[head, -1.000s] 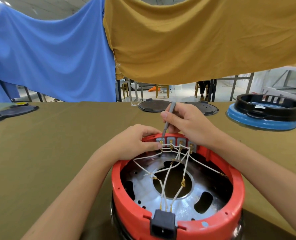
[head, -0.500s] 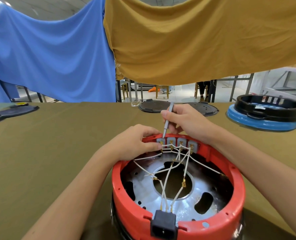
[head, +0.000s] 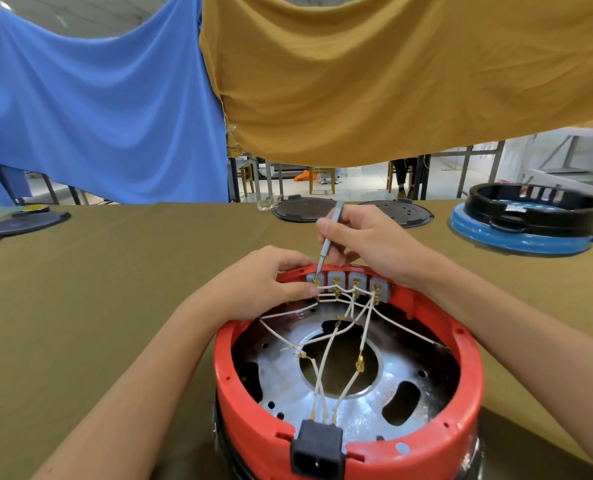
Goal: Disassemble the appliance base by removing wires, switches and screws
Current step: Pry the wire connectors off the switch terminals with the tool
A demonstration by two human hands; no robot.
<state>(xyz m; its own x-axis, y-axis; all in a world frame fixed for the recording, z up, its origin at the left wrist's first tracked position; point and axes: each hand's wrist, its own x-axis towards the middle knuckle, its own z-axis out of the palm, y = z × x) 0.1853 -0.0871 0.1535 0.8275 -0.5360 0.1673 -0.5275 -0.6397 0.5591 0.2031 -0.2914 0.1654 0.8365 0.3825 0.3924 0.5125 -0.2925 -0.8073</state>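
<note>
Probing leftmost switch with screwdriver; no legible writing.

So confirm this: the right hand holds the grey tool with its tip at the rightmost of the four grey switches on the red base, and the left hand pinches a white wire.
Not quite. In the head view the right hand puts the grey tool tip at the leftmost switch, not the rightmost, on the red base. The left hand does pinch a white wire.
</note>
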